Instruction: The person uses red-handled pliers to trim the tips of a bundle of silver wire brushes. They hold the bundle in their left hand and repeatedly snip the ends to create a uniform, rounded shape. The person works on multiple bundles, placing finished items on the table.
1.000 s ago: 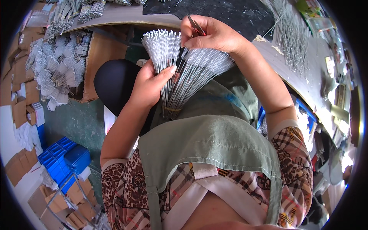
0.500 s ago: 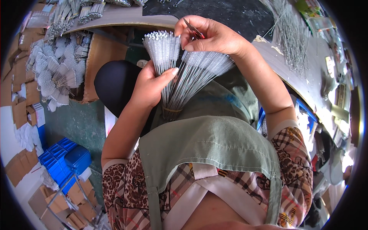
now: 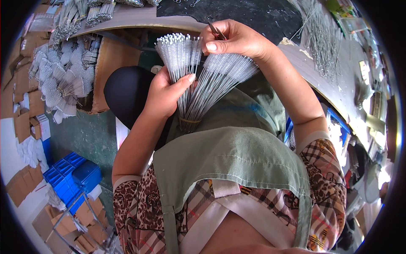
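My left hand is closed round one part of a bundle of thin wire brushes with white bristles and pale tips. The rest of the bundle fans out to the right. A tan band ties the wire stems together at the lower end, over my lap. My right hand is bent above the gap between the two parts. In it sits a small dark tool with two pointed tips, like snips or tweezers. Its thumb and fingertips are beside the bristles of the left part; whether they pinch a brush is hard to see.
A table with a black mat curves across the far side. Loose wire stems lie at its right. A cardboard box and piled brush bundles stand left, with blue crates below.
My right hand has shifted slightly right, and the tool in it has turned a little. The left part of the bundle spreads wider at the top. My left hand has hardly moved.
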Demonstrator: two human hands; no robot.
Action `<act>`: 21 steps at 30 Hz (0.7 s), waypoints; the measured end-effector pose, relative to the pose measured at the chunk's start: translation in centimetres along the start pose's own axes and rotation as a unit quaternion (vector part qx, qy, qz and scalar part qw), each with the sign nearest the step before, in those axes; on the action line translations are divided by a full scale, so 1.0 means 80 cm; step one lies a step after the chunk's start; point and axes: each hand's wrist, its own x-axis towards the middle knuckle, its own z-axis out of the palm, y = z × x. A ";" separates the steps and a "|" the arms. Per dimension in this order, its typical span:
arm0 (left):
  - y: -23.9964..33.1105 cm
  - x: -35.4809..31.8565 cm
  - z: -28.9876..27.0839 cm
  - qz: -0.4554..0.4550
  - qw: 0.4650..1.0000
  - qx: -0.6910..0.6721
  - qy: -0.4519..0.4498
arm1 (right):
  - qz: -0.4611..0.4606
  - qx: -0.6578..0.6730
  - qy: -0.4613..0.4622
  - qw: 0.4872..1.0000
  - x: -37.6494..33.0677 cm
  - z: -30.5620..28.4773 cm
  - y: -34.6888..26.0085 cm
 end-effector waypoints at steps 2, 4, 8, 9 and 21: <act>0.001 0.000 0.001 0.002 1.000 0.008 -0.003 | -0.025 -0.030 0.057 0.998 0.003 0.010 -0.007; 0.000 0.000 -0.002 -0.002 1.000 0.016 -0.014 | -0.026 -0.064 0.069 0.995 0.004 0.010 -0.009; -0.004 0.000 -0.005 0.002 1.000 0.021 -0.002 | -0.022 -0.077 0.049 0.996 0.002 0.003 -0.001; -0.002 0.000 -0.002 0.001 1.000 0.016 0.003 | -0.030 -0.066 0.054 0.996 0.002 0.004 0.001; 0.001 0.001 -0.004 -0.023 0.999 -0.003 -0.038 | -0.034 -0.121 0.078 0.989 0.012 -0.001 0.000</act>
